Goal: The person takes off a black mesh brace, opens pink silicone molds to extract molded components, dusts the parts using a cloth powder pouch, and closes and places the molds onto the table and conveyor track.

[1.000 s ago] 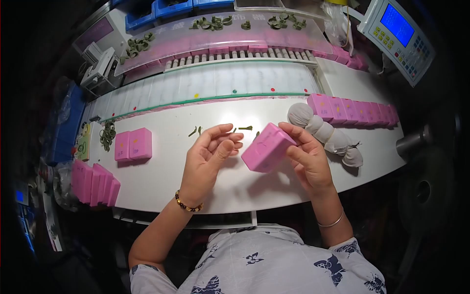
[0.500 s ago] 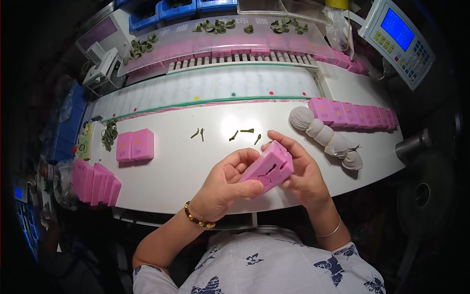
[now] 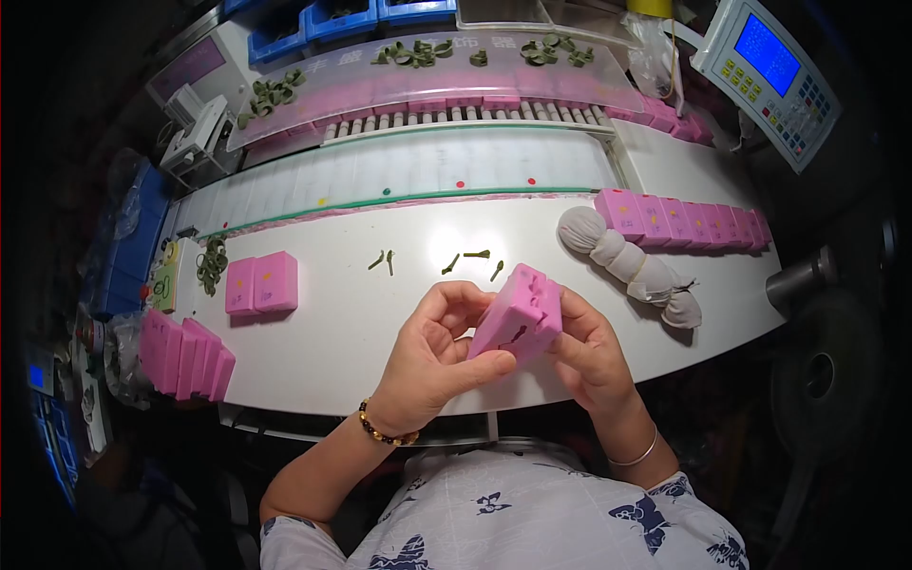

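Left hand (image 3: 432, 356) and right hand (image 3: 594, 356) both gripping one pink block (image 3: 516, 310), tilted above the white tabletop (image 3: 328, 366) near its front edge.
From my end I'd judge it light, firm with slight give, not slippery and unlikely to shatter; I'd take it by the long plain sides, clear of the notched end. To me it looks matte and boxy, with a dark recess in one face and an uneven, pitted upper end.

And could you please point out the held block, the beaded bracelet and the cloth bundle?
Held block (image 3: 515, 312), head view: middle of its visible surface.
Beaded bracelet (image 3: 374, 433), head view: its visible beads.
Cloth bundle (image 3: 624, 256), head view: its middle section.
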### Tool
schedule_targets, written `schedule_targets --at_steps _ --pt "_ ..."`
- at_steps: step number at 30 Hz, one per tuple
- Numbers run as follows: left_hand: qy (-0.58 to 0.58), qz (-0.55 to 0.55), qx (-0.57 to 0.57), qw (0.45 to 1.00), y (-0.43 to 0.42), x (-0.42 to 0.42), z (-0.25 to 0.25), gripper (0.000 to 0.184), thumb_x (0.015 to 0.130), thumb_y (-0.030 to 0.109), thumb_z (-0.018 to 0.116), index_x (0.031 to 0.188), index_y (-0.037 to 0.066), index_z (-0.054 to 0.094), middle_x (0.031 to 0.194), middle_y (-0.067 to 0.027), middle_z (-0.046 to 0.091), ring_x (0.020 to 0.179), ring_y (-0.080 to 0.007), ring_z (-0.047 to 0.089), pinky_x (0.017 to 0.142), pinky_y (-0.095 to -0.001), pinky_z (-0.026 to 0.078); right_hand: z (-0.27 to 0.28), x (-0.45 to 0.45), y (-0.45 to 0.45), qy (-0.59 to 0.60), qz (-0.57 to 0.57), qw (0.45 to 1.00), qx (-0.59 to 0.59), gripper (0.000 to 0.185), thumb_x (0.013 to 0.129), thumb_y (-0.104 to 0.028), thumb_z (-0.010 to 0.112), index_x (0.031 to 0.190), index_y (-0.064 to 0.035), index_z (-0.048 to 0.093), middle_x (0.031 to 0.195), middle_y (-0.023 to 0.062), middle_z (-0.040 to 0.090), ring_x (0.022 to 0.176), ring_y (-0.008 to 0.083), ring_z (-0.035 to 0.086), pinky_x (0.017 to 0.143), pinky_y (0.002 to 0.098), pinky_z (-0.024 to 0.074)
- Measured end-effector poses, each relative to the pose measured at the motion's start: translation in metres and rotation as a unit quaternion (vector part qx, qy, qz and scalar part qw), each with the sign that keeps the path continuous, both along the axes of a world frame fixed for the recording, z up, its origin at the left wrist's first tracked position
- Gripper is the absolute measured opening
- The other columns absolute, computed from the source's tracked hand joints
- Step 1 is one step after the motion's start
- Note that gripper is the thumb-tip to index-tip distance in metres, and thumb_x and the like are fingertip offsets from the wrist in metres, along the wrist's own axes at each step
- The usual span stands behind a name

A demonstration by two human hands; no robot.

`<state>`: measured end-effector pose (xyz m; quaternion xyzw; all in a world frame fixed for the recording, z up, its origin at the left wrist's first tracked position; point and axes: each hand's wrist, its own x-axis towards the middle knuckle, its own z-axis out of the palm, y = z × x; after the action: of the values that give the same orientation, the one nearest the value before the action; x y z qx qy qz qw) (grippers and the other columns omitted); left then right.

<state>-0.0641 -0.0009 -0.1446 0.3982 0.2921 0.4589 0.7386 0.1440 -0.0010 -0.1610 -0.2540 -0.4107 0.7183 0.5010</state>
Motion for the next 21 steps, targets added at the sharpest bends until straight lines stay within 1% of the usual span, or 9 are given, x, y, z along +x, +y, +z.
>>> schedule_targets --at_steps 6,10,12,15,16,18,19,20,21 --pt "0.026 -0.019 0.001 0.999 -0.001 -0.001 -0.002 0.058 0.087 0.000 0.078 0.134 0.002 0.044 0.129 -0.0100 0.052 0.124 -0.0170 0.054 0.107 -0.0317 0.050 0.005 -0.001 0.001 -0.093 -0.004 0.995 0.036 0.052 0.094 -0.003 0.069 0.143 -0.0009 0.051 0.136 0.0080 0.057 0.128 0.0174 0.054 0.108 0.0342 0.0451" --pt "-0.009 -0.091 -0.027 0.995 0.002 -0.010 0.000 0.060 0.087 0.002 0.078 0.138 0.000 0.045 0.131 -0.0114 0.053 0.127 -0.0176 0.053 0.107 -0.0333 0.049 0.005 0.004 0.002 -0.057 0.009 0.998 0.011 0.059 0.088 -0.002 0.075 0.142 -0.0013 0.052 0.137 0.0082 0.056 0.129 0.0176 0.053 0.107 0.0341 0.0451" --pt "-0.026 -0.157 -0.058 0.986 0.002 -0.014 0.001 0.062 0.089 0.005 0.078 0.141 -0.002 0.045 0.132 -0.0126 0.056 0.127 -0.0182 0.054 0.108 -0.0344 0.048 -0.002 0.011 0.009 -0.048 0.066 0.992 0.094 0.056 0.081 -0.001 0.081 0.132 -0.0019 0.058 0.133 0.0079 0.056 0.124 0.0169 0.056 0.104 0.0341 0.0463" --pt "0.035 -0.150 -0.048 0.987 0.003 -0.016 0.003 0.060 0.090 0.009 0.078 0.140 -0.002 0.048 0.131 -0.0112 0.059 0.124 -0.0196 0.058 0.108 -0.0356 0.048 -0.005 0.010 0.007 -0.022 0.022 0.995 0.100 0.048 0.076 -0.001 0.085 0.119 -0.0049 0.063 0.122 0.0063 0.061 0.116 0.0159 0.058 0.103 0.0336 0.0464" --pt "0.035 -0.150 -0.049 0.987 0.001 -0.014 0.003 0.060 0.090 0.009 0.078 0.140 -0.002 0.048 0.131 -0.0112 0.059 0.124 -0.0196 0.058 0.108 -0.0356 0.048 -0.005 0.008 0.006 -0.022 0.022 0.995 0.100 0.048 0.076 -0.001 0.085 0.119 -0.0049 0.063 0.122 0.0063 0.061 0.116 0.0159 0.058 0.103 0.0336 0.0464" --pt "0.082 -0.041 0.094 0.991 -0.002 -0.007 0.001 0.054 0.088 0.013 0.080 0.135 -0.001 0.055 0.129 -0.0097 0.063 0.119 -0.0210 0.062 0.105 -0.0355 0.048 -0.003 0.005 0.005 -0.164 -0.081 0.968 0.169 0.041 0.072 -0.005 0.088 0.107 -0.0089 0.065 0.109 0.0037 0.065 0.101 0.0146 0.059 0.093 0.0312 0.0475" --pt "0.083 -0.041 0.094 0.991 -0.002 -0.007 0.000 0.054 0.088 0.013 0.080 0.135 -0.001 0.055 0.129 -0.0097 0.063 0.119 -0.0210 0.062 0.105 -0.0355 0.048 -0.002 0.004 0.003 -0.164 -0.081 0.969 0.169 0.041 0.072 -0.005 0.088 0.107 -0.0089 0.065 0.109 0.0037 0.065 0.101 0.0146 0.059 0.093 0.0312 0.0475" --pt "0.180 0.001 0.204 0.962 -0.001 -0.007 -0.001 0.051 0.087 0.014 0.081 0.131 0.000 0.059 0.126 -0.0099 0.064 0.117 -0.0215 0.063 0.103 -0.0353 0.048 0.000 0.004 0.001 -0.247 -0.114 0.937 0.220 0.041 0.071 -0.007 0.089 0.105 -0.0099 0.066 0.105 0.0025 0.066 0.096 0.0145 0.059 0.086 0.0301 0.0465" --pt "0.273 0.043 0.309 0.910 -0.001 -0.008 -0.002 0.048 0.085 0.015 0.082 0.126 0.001 0.062 0.124 -0.0101 0.066 0.114 -0.0220 0.064 0.101 -0.0351 0.048 0.001 0.003 -0.001 -0.328 -0.146 0.894 0.269 0.041 0.069 -0.009 0.091 0.103 -0.0108 0.067 0.101 0.0014 0.067 0.091 0.0143 0.058 0.079 0.0290 0.0455"
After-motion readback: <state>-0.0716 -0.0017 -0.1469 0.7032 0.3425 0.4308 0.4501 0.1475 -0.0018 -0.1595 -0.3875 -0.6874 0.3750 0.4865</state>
